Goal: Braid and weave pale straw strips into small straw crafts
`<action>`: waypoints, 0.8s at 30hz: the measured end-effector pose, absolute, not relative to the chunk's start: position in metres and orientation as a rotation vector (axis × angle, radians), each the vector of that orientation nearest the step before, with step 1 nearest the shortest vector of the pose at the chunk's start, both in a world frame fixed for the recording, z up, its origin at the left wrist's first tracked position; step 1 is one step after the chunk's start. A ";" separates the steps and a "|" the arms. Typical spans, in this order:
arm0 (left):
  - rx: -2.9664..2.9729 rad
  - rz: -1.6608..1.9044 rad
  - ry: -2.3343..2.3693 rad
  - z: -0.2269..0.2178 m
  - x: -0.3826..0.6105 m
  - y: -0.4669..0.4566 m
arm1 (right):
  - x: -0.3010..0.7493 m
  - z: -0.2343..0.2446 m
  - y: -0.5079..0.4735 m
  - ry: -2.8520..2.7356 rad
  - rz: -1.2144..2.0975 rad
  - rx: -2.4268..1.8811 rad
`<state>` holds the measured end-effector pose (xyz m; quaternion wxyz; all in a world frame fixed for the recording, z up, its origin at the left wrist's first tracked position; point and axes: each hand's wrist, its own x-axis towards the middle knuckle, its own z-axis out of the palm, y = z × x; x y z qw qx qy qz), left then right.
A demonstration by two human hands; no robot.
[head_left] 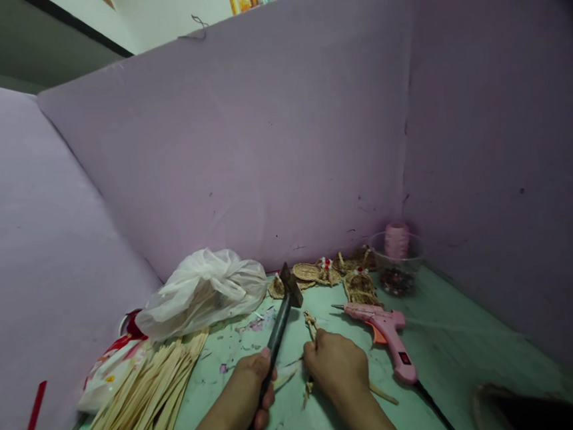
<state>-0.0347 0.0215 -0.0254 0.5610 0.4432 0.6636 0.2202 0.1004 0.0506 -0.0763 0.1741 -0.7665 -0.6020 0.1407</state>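
Observation:
My left hand is wrapped round the dark handle of a hammer, which points away from me with its metal head raised over the table. Beside it, my right hand is closed on a braided straw strip at the tabletop. One end of the strip sticks out beyond the fingers, and loose straw ends show below the hand. The part inside the grip is hidden. Just right of that hand lies a pink glue gun with its nozzle pointing left.
Flat straw strips and a white plastic bag lie at left. Woven straw pieces with red and white beads line the back. A clear tub holds a pink thread spool. Pale purple panels enclose the green table.

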 end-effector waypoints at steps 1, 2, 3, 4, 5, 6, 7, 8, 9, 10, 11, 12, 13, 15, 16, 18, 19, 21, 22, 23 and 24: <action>1.130 0.531 1.614 -0.026 -0.040 0.024 | 0.101 -0.076 0.051 -1.694 0.403 -2.176; 1.265 0.539 1.684 -0.027 -0.047 0.026 | 0.102 -0.077 0.052 -1.672 0.420 -2.176; 1.437 0.533 1.768 -0.029 -0.056 0.028 | 0.104 -0.077 0.054 -1.639 0.456 -2.171; 1.628 0.513 1.849 -0.032 -0.066 0.030 | 0.107 -0.078 0.057 -1.593 0.544 -2.145; 1.790 0.467 1.937 -0.036 -0.077 0.031 | 0.110 -0.079 0.060 -1.540 0.674 -2.096; 1.882 0.391 2.022 -0.040 -0.087 0.031 | 0.114 -0.080 0.064 -1.489 0.822 -2.030; 1.921 0.310 2.102 -0.046 -0.097 0.030 | 0.117 -0.081 0.067 -1.444 0.966 -1.956; 1.933 0.228 2.172 -0.051 -0.105 0.028 | 0.120 -0.082 0.070 -1.411 1.093 -1.886; 1.928 0.150 2.232 -0.056 -0.111 0.025 | 0.122 -0.082 0.072 -1.390 1.188 -1.830; 1.921 0.084 2.284 -0.060 -0.115 0.022 | 0.124 -0.082 0.073 -1.381 1.249 -1.794; 1.919 0.032 2.327 -0.063 -0.117 0.019 | 0.125 -0.081 0.073 -1.376 1.283 -1.774; 1.919 -0.005 2.364 -0.065 -0.118 0.016 | 0.125 -0.080 0.073 -1.366 1.317 -1.750; 1.917 -0.027 2.393 -0.065 -0.117 0.014 | 0.125 -0.080 0.072 -1.356 1.346 -1.730; 1.903 -0.015 2.434 -0.063 -0.114 0.013 | 0.124 -0.080 0.070 -1.343 1.380 -1.705; 1.896 0.005 2.442 -0.062 -0.112 0.013 | 0.124 -0.081 0.069 -1.339 1.388 -1.698; 1.879 0.047 2.443 -0.061 -0.110 0.016 | 0.123 -0.084 0.069 -1.329 1.394 -1.683; 1.877 0.066 2.437 -0.060 -0.109 0.018 | 0.123 -0.085 0.069 -1.324 1.392 -1.674; 1.882 0.104 2.419 -0.060 -0.109 0.021 | 0.123 -0.087 0.070 -1.318 1.384 -1.656; 1.879 0.125 2.410 -0.060 -0.110 0.020 | 0.123 -0.088 0.071 -1.318 1.381 -1.649; 1.872 0.147 2.397 -0.060 -0.111 0.018 | 0.123 -0.088 0.071 -1.323 1.382 -1.642; 1.864 0.169 2.380 -0.059 -0.112 0.014 | 0.123 -0.088 0.071 -1.324 1.381 -1.643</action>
